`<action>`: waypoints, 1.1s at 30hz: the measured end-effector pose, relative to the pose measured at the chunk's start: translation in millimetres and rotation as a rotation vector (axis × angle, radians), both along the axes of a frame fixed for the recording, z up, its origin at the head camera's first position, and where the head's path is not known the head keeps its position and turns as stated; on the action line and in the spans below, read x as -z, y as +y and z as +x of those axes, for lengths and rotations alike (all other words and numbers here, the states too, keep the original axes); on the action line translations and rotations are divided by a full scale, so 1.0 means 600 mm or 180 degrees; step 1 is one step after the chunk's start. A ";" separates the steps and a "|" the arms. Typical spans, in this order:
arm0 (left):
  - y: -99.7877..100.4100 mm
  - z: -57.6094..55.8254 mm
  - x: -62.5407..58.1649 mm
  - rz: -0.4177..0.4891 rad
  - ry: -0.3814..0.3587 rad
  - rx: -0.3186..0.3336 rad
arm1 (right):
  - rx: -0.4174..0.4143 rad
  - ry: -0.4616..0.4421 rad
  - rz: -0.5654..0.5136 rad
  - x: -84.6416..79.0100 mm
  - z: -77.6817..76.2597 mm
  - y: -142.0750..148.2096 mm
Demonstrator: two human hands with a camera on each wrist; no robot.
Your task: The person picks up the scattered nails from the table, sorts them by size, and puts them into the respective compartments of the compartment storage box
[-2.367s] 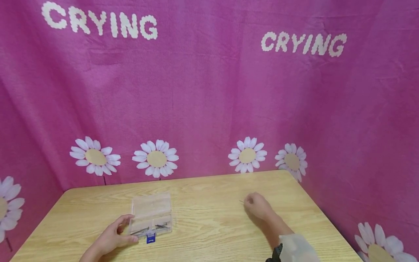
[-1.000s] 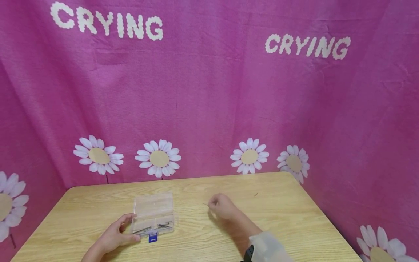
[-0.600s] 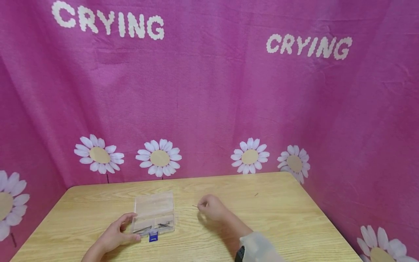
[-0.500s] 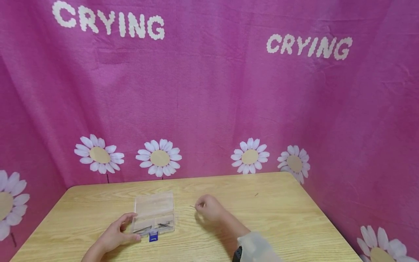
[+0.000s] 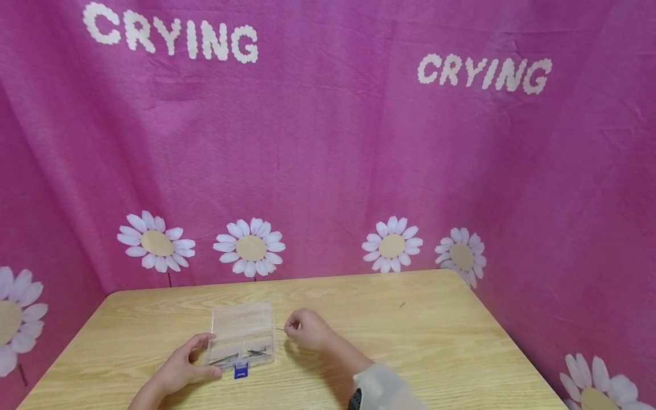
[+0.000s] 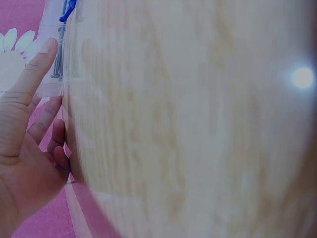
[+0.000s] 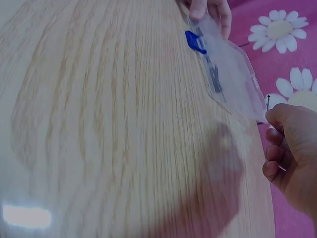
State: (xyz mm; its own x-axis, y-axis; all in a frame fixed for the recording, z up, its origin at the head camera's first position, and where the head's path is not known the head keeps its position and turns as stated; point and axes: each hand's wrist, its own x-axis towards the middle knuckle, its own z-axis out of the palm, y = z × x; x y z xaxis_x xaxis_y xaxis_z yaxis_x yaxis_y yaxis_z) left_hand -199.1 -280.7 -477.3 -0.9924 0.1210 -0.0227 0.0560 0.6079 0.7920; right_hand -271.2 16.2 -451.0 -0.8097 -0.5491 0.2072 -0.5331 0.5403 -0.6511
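A clear plastic box (image 5: 242,320) stands on the table with its lid raised at the back and a blue latch (image 5: 241,369) at its front. My left hand (image 5: 179,367) grips its left end, thumb at the front corner and fingers behind. Dark nails (image 5: 224,360) lie in the left compartment, with more crossed in the right one. Just right of the box, my right hand (image 5: 314,332) pinches one thin nail (image 7: 268,103) between thumb and forefinger; its head points up in the right wrist view. The nail is apart from the box.
Another small nail (image 5: 402,304) lies alone toward the table's back right. The wooden table (image 5: 451,353) reaches a pink curtain (image 5: 328,142) printed with daisies, which encloses the back and sides. A dark watch (image 5: 355,400) shows at the right sleeve.
My right hand has moved left across the table with the pinched nail, stopping close to the box's right side. The nail lying at the back right came into sight. My left hand stayed put.
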 end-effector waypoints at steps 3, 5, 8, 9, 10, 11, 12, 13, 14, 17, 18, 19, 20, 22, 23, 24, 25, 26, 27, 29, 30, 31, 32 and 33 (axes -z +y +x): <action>0.002 -0.001 0.001 0.0036 0.0032 0.0001 | -0.0012 -0.0009 -0.0015 0.000 0.003 -0.011; 0.003 -0.001 0.001 0.0069 0.0044 -0.0009 | -0.0007 0.0009 -0.0012 0.000 0.005 -0.018; 0.004 0.000 0.001 0.0079 0.0068 -0.0009 | -0.0004 -0.0004 -0.0037 0.000 0.009 -0.027; 0.004 0.000 0.001 0.0085 0.0063 -0.0013 | 0.0003 -0.0020 -0.0043 0.000 0.010 -0.030; 0.003 0.000 0.001 0.0084 0.0063 -0.0014 | 0.0014 -0.0059 -0.0054 0.001 0.011 -0.032; 0.003 0.000 0.001 0.0083 0.0059 -0.0020 | 0.0026 -0.0082 -0.0057 0.002 0.012 -0.035; 0.003 0.000 0.002 0.0087 0.0054 -0.0016 | 0.0037 -0.0101 -0.0063 0.003 0.013 -0.037; 0.002 0.000 0.002 0.0084 0.0063 0.0004 | 0.0058 -0.0133 -0.0065 0.004 0.012 -0.040; 0.002 -0.001 0.002 0.0089 0.0052 -0.0006 | 0.0073 -0.0137 -0.0061 0.006 0.012 -0.042; 0.001 0.000 0.002 0.0110 0.0052 0.0007 | 0.0100 -0.0092 -0.0011 0.011 0.009 -0.047; 0.000 0.000 0.003 0.0115 0.0068 0.0029 | 0.0111 -0.0090 0.0001 0.012 0.009 -0.049; 0.000 0.001 0.003 0.0108 0.0074 0.0039 | 0.0117 -0.0079 0.0013 0.014 0.008 -0.051; 0.000 0.001 0.003 0.0111 0.0077 0.0036 | 0.0120 -0.0065 0.0023 0.015 0.007 -0.052; 0.000 0.001 0.004 0.0102 0.0092 0.0049 | 0.0151 -0.0068 0.0031 0.016 0.007 -0.055; 0.000 0.001 0.004 0.0102 0.0090 0.0041 | 0.0161 -0.0072 0.0017 0.016 0.008 -0.056; 0.000 0.000 0.004 0.0101 0.0078 0.0027 | 0.0175 -0.0083 0.0005 0.016 0.009 -0.057; 0.000 0.000 0.005 0.0093 0.0067 0.0011 | 0.0186 -0.0087 -0.0005 0.016 0.010 -0.058; 0.000 -0.001 0.005 0.0092 0.0069 0.0002 | 0.0194 -0.0104 -0.0021 0.016 0.011 -0.059; 0.000 -0.002 0.005 0.0092 0.0060 -0.0011 | 0.0201 -0.0123 -0.0028 0.016 0.012 -0.060; 0.000 -0.002 0.005 0.0061 0.0067 -0.0010 | 0.0218 -0.0169 -0.0028 0.017 0.014 -0.062; 0.000 -0.002 0.005 0.0050 0.0070 -0.0014 | 0.0229 -0.0198 -0.0024 0.018 0.014 -0.064; 0.000 -0.001 0.004 0.0033 0.0083 -0.0004 | 0.0237 -0.0216 -0.0014 0.019 0.014 -0.065; 0.000 -0.001 0.004 0.0029 0.0074 -0.0009 | 0.0243 -0.0239 -0.0004 0.020 0.014 -0.066; 0.001 0.000 0.003 0.0032 0.0078 0.0002 | 0.0252 -0.0248 0.0005 0.021 0.014 -0.066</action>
